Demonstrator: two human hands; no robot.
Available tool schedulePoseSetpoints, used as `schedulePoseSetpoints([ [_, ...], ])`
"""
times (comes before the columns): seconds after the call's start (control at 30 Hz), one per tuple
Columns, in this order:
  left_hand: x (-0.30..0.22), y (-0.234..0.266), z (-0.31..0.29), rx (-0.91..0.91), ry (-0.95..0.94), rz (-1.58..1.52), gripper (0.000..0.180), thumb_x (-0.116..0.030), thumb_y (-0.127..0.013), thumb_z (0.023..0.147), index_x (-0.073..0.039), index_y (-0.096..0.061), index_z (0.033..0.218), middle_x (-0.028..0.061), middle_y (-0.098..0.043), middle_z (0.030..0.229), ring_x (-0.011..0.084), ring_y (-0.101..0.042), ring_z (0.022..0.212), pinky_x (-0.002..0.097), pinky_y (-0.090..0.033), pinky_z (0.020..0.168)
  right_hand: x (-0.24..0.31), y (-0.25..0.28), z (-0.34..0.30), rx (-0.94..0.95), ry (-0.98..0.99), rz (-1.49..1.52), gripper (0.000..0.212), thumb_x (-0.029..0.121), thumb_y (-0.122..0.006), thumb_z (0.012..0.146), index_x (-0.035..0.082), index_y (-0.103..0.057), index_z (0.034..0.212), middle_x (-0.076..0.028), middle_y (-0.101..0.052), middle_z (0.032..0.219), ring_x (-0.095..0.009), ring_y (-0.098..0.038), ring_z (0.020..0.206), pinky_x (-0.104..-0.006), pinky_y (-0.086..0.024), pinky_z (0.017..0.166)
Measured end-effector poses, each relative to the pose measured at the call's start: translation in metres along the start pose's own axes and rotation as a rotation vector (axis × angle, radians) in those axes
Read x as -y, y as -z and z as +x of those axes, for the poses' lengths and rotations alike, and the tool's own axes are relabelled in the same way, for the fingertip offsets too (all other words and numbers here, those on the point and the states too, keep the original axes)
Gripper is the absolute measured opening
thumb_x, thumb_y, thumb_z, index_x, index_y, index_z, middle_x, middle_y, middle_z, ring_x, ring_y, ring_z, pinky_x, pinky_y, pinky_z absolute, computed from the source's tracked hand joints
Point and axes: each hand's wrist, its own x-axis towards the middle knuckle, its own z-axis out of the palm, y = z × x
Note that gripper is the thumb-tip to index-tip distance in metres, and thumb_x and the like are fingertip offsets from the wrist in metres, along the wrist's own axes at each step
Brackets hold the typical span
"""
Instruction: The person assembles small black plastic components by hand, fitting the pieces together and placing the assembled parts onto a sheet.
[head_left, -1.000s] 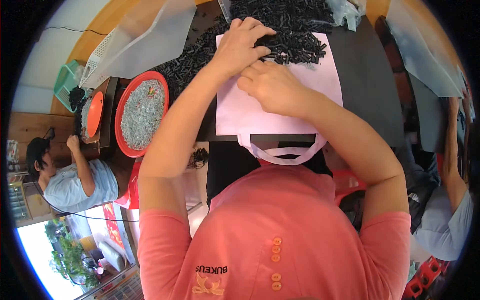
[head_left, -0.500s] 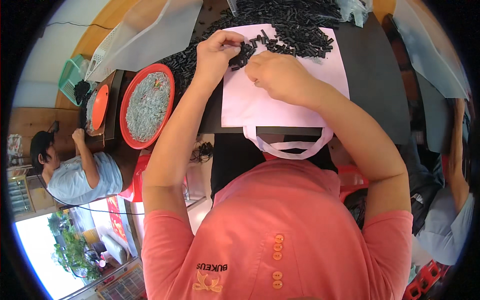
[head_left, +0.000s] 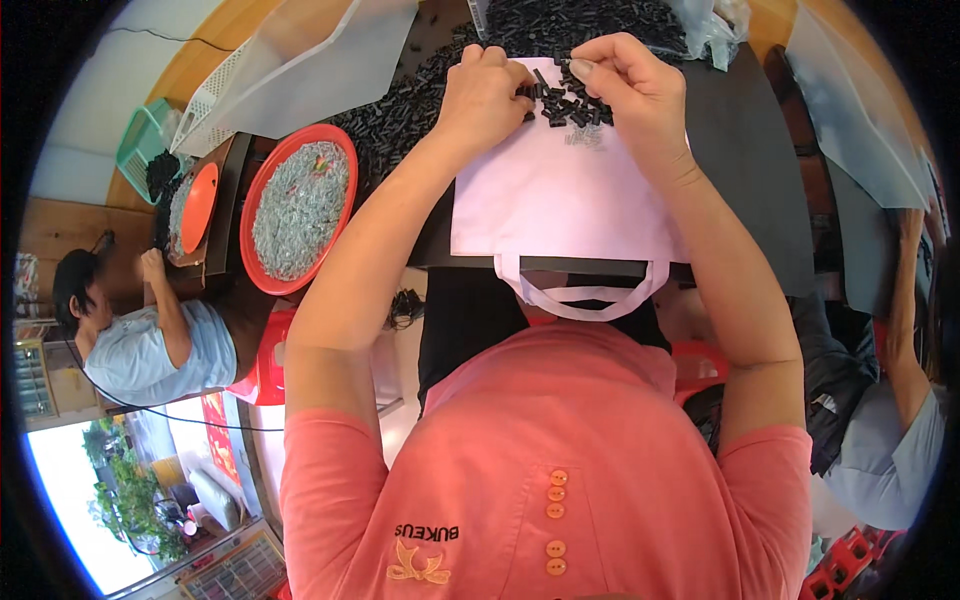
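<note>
A pale pink cloth bag [head_left: 560, 205] lies flat on the dark table with its handle loops hanging over the near edge. Small black tubular pieces [head_left: 565, 105] are scattered on its far part, beside a little cluster of clear pieces [head_left: 584, 136]. My left hand [head_left: 482, 98] rests at the bag's far left, fingers curled down against the black pieces; what they hold is hidden. At the far right of the bag, my right hand [head_left: 640, 92] is closed, thumb and forefinger pinched together over the pieces. Anything between those fingertips is too small to make out.
A heap of black pieces [head_left: 590, 22] covers the table's far side and stretches left. Left of my forearm stands a red basin [head_left: 351, 185] of clear pieces. A plastic bag [head_left: 715, 30] lies far right. People sit at the left [head_left: 160, 345] and right [head_left: 895, 460].
My right hand has moved farther away and right, and my left hand slightly right and away. Fewer black pieces show on the bag, and the clear pieces are now more exposed.
</note>
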Motion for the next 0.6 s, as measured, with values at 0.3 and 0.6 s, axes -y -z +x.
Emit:
schedulePoseSetpoints([
  [0.3,0.0016,-0.0031,0.002,-0.072,-0.078,0.034,0.019,-0.015,-0.073,0.071,-0.009,-0.07,0.089,0.0076,-0.059,0.089,0.0295,-0.052,0.093,0.0395,-0.045,0.081,0.0114,-0.0011,-0.0012,0.022,-0.02,0.025,0.007,0.007,-0.065,0.083,0.003,-0.066,0.089,0.001,-0.061,0.065,-0.002,-0.05,0.058,-0.0205,-0.04,0.052],
  [0.6,0.0042,-0.0018,0.0024,-0.08,-0.08,-0.014,0.018,-0.013,-0.075,0.067,-0.005,-0.067,0.08,0.0083,-0.059,0.085,0.0297,-0.052,0.09,0.0398,-0.045,0.076,0.0107,0.0009,-0.0025,0.049,-0.047,-0.024,0.007,0.004,-0.066,0.086,0.0,-0.064,0.092,0.006,-0.055,0.069,0.0,-0.046,0.064,-0.0173,-0.037,0.057],
])
